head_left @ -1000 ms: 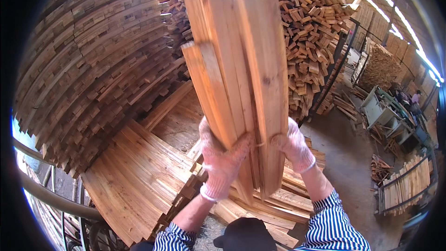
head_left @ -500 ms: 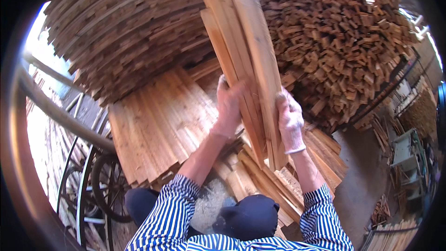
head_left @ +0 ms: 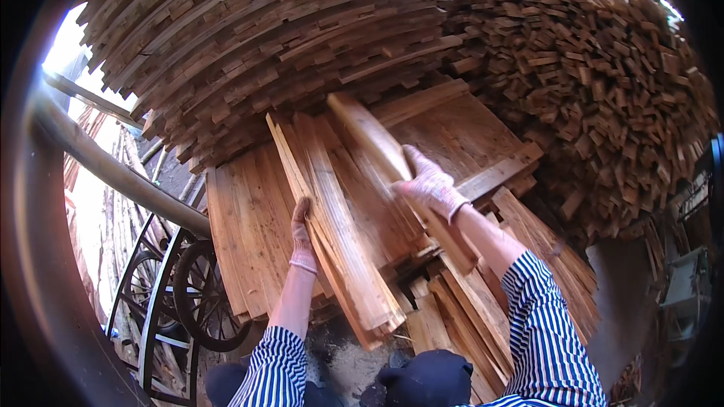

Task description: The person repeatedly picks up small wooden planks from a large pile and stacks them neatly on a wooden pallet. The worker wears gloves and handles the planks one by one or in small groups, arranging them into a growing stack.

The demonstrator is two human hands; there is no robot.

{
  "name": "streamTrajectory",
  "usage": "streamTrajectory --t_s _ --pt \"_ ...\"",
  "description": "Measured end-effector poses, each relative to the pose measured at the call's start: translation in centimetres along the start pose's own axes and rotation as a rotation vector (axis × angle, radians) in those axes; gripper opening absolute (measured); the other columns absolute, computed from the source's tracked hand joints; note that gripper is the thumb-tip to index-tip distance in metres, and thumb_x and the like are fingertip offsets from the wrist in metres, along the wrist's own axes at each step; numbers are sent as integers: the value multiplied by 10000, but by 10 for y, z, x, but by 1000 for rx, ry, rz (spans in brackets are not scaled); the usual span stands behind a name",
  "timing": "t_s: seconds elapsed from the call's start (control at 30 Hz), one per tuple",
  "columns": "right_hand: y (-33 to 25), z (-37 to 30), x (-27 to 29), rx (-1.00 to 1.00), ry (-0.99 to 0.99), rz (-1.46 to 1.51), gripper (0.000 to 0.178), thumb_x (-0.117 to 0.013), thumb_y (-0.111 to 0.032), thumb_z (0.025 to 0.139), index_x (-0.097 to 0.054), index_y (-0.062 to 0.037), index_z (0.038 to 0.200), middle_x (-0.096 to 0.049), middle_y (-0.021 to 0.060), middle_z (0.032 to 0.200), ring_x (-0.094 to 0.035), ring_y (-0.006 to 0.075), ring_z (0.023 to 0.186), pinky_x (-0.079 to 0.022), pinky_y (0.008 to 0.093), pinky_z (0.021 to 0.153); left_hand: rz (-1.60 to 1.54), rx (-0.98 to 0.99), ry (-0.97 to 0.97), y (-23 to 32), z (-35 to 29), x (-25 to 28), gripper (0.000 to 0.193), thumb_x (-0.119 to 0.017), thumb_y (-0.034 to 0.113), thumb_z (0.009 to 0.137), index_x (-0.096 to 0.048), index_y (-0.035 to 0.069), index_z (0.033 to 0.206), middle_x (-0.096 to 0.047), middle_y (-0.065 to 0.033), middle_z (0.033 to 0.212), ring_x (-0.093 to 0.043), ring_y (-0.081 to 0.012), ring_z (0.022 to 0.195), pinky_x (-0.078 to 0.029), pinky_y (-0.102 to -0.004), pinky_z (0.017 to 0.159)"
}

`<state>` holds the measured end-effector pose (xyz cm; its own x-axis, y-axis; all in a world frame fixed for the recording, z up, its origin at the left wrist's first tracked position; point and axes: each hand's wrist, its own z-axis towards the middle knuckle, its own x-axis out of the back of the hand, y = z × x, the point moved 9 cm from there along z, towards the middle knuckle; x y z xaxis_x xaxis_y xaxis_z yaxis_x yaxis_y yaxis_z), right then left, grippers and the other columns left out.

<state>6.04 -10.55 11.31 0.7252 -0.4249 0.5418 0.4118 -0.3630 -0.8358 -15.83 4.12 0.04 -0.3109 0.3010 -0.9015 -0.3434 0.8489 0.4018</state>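
center frame: left grip (head_left: pixel 302 235) against boards' (head_left: pixel 338 230) left edge, closure unclear; right grip (head_left: pixel 431 185) closed round single plank (head_left: pixel 367 133); likely stiff, fairly heavy, best held mid-edges.

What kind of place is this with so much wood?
Probably a wood yard or timber workshop. You can see a tall stack of long brown wooden boards, a big pile of short reddish-brown wooden pieces, and a flat tan wooden board in the person's pink-gloved right hand.
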Motion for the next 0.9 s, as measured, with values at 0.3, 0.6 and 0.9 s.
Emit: streamTrajectory --t_s 0.3,0.6,0.9 --pt "80 108 -57 -103 57 -316 700 -472 -500 979 -301 -114 1537 -543 262 1424 -573 410 1277 -473 525 1016 -105 -143 34 -4 9 25 471 -649 376 964 -651 30 1283 -722 -163 1185 -718 -343 1024 -599 -501 926" --pt "-54 18 -91 -63 -285 -284 980 -389 -778 945 -261 -54 1592 -622 222 1252 -638 215 875 -502 271 563 70 -172 310 17 10 16 366 -643 320 954 -668 50 1199 -741 -134 1109 -720 -297 987 -609 -473 897" --pt "-21 -29 -72 -77 -264 241 796 -712 -420 929 -341 -180 1591 -567 157 1463 -603 275 1277 -495 358 1061 97 -146 318 -5 14 -30 329 -627 333 949 -681 64 1130 -742 -133 1044 -724 -300 906 -618 -438 842"
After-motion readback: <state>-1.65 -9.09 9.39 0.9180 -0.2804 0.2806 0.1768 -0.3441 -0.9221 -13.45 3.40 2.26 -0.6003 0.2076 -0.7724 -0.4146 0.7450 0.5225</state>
